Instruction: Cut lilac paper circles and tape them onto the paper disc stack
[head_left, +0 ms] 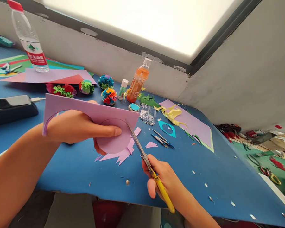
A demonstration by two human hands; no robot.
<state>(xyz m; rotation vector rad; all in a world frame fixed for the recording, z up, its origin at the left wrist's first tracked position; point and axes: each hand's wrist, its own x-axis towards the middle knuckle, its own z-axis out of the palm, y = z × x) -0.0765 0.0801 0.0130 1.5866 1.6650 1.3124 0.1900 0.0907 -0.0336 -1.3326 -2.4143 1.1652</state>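
Observation:
My left hand (85, 128) pinches a sheet of purple paper (71, 104), its thumb lying over a partly cut-out circle. A drawn line marks the circle's upper edge, and a curved notch is cut into the sheet's left end. In my right hand (162, 174) is a pair of scissors (144, 156) with yellow handles. Their blade tips meet the paper at the circle's upper right edge. Purple paper scraps (123, 155) lie on the table below the sheet. My left fingers are mostly hidden behind the paper.
Behind the sheet stand an orange drink bottle (138, 81), a glue stick (123, 89) and several paper pompoms (109, 96). A water bottle (29, 41) stands at the back left. Compasses and pens (161, 139) lie right of centre on the blue table (187, 190), near a blue paper offcut (173, 129).

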